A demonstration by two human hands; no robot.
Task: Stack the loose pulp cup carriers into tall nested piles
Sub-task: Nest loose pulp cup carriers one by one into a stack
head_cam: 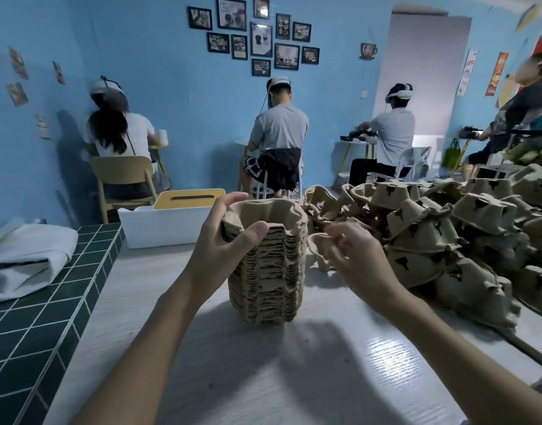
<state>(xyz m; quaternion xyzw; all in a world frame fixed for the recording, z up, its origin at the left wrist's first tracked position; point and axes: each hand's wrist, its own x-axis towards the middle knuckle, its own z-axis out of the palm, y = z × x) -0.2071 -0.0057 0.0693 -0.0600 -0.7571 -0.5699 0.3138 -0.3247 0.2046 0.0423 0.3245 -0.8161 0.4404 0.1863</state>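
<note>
My left hand (233,237) grips the nested pile (266,271) at its rim, upright on the surface (294,363); my right hand (358,259), blurred, meets a loose carrier (320,251) beside it, grip unclear; the pulp looks light and crushable, best held by rims.

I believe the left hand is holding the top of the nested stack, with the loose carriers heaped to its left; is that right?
Not quite: the head view shows the loose carriers heaped to the right of the nested stack. The left hand does hold its top.
</note>
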